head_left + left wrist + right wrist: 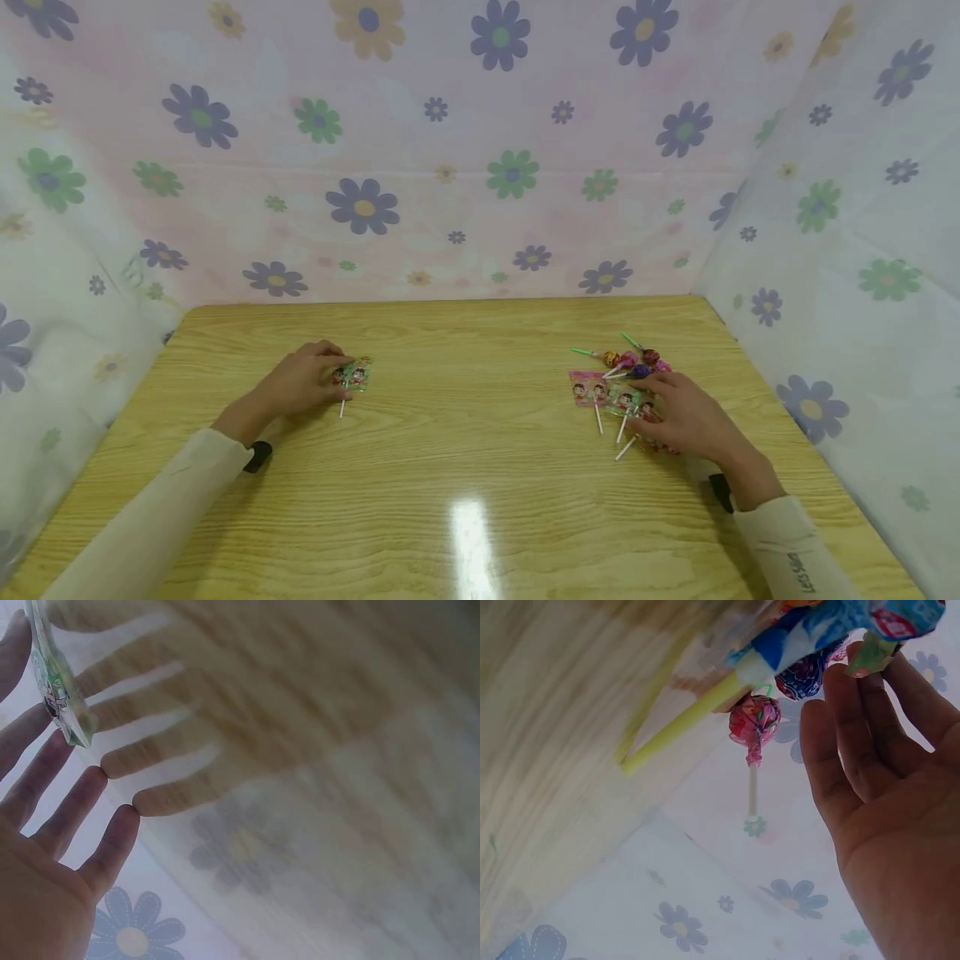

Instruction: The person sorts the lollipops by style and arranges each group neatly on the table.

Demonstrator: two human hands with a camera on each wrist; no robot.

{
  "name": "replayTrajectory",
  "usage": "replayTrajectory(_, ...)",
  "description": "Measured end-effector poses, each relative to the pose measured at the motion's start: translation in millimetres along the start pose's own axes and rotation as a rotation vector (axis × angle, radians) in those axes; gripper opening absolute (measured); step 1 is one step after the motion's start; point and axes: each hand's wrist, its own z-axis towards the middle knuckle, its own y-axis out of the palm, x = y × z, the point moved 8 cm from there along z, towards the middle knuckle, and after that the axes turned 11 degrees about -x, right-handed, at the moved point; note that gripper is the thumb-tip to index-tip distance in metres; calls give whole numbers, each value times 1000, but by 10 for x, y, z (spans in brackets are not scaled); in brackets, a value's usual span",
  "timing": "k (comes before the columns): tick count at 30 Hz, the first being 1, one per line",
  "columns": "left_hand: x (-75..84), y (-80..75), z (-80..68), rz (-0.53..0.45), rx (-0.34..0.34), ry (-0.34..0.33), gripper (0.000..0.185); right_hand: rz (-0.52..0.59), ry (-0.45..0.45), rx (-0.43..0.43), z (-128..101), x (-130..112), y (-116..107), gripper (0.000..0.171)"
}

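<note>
On the left part of the table, my left hand (300, 383) holds a flat lollipop in a clear green-printed wrapper (361, 375) between thumb and fingers, its white stick toward me. The left wrist view shows that wrapper (60, 701) near the thumb, the other fingers spread with tips at the tabletop. My right hand (693, 417) is over the lollipop pile at right, thumb and fingers around a green-wrapped flat lollipop (622, 402). Its fingertips meet a green wrapper (871, 656) in the right wrist view. Beside it lies a pink-wrapped flat lollipop (587, 388); the hand partly hides others.
Several round lollipops (627, 360) in shiny wrappers lie behind the right hand, some with green sticks. A blue-wrapped lollipop (817, 637) with a yellow stick shows close up. The wood-grain table (450, 433) is bordered by flower-printed cloth (450, 208) at the back and sides.
</note>
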Motion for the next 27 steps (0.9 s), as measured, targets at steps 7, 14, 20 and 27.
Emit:
replayTrajectory(7, -18, 6, 6, -15, 4, -14, 62, 20, -15, 26, 5, -63, -26, 63)
replayTrajectory(14, -6, -2, -14, -38, 2, -7, 62, 56, -45, 66, 9, -109, -22, 62)
replayTrajectory(20, -4, 1, -12, -44, -1, 1, 62, 81, -70, 83, 49, -174, -20, 61)
replayTrajectory(27, -32, 19, -5, -43, -6, 2, 62, 111, -83, 67, 132, -282, -28, 59)
